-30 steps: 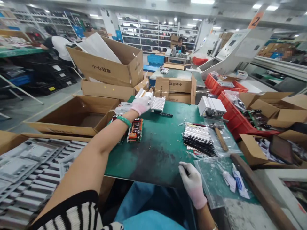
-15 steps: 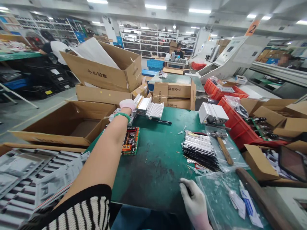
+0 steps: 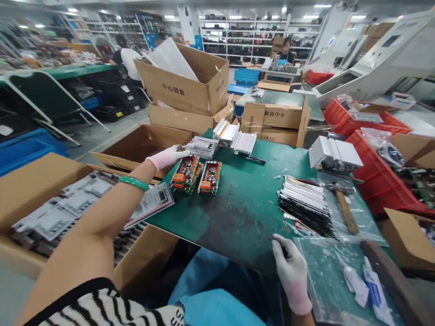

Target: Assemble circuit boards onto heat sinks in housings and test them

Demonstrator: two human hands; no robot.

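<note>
My left hand [image 3: 167,158], in a white and pink glove, reaches out with its fingers stretched, beside the stacked red and green circuit boards [image 3: 185,174] and next to the silver metal parts [image 3: 203,146]. Nothing shows in its grasp. A second stack of circuit boards [image 3: 210,177] lies to the right. My right hand [image 3: 292,274], gloved too, rests at the table's front edge with its fingers curled in towards the thumb; nothing is seen in it. Finned heat sinks [image 3: 244,142] and a black marker [image 3: 252,160] lie further back.
Silver and black strips [image 3: 304,203], a hammer [image 3: 346,210] and a glue tube [image 3: 376,290] lie at the right. An open carton of grey parts [image 3: 73,199] stands at the left. Red crates [image 3: 370,167] are beyond the right edge. A person sits in the back.
The view has turned left. My left hand has drawn back from beside the heat sinks towards the circuit boards, and both board stacks now show. My right hand keeps its place near the edge.
</note>
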